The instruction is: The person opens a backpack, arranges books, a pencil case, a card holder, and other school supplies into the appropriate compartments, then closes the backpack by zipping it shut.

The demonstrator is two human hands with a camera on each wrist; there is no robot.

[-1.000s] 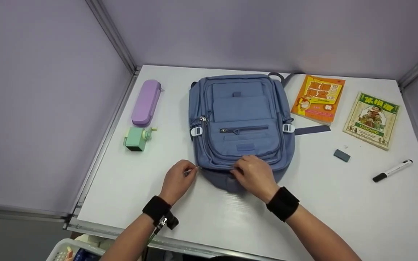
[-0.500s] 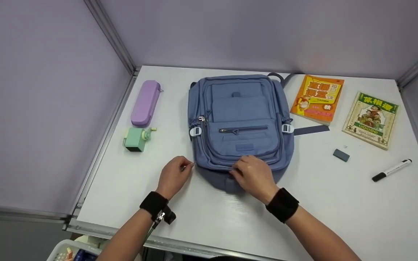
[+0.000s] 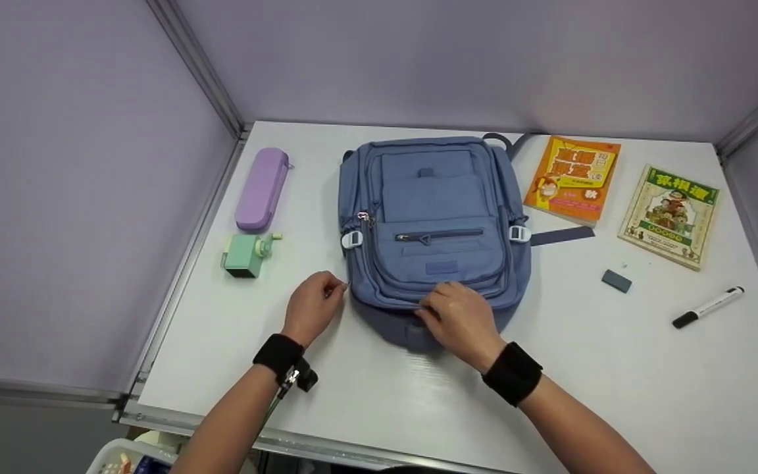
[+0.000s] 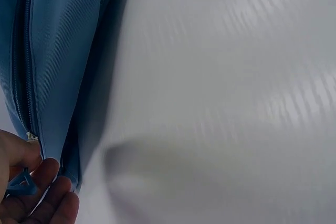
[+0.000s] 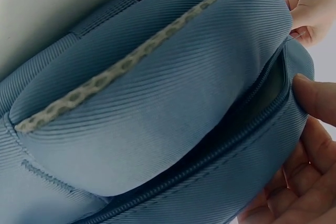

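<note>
A blue backpack (image 3: 441,197) lies front side up on the white table. Beside its lower left edge, my left hand (image 3: 312,304) pinches a zipper pull (image 4: 21,184); its metal slider (image 4: 32,136) shows just above the thumb in the left wrist view. My right hand (image 3: 461,322) grips the fabric edge at the bottom of the bag, thumb on one side and fingers on the other. In the right wrist view, the zipper opening (image 5: 262,95) gapes beside that hand, with its toothed edges apart.
A purple pencil case (image 3: 262,189) and a green pencil sharpener (image 3: 244,255) are on the left. To the right lie an orange book (image 3: 573,178), a green-and-cream book (image 3: 670,217), a dark eraser (image 3: 616,281) and a marker (image 3: 708,307). A white basket (image 3: 106,454) stands below the front edge.
My left hand has moved up and slightly left along the bag's lower left corner with the zipper pull. The right hand has kept its grip in the same place.
</note>
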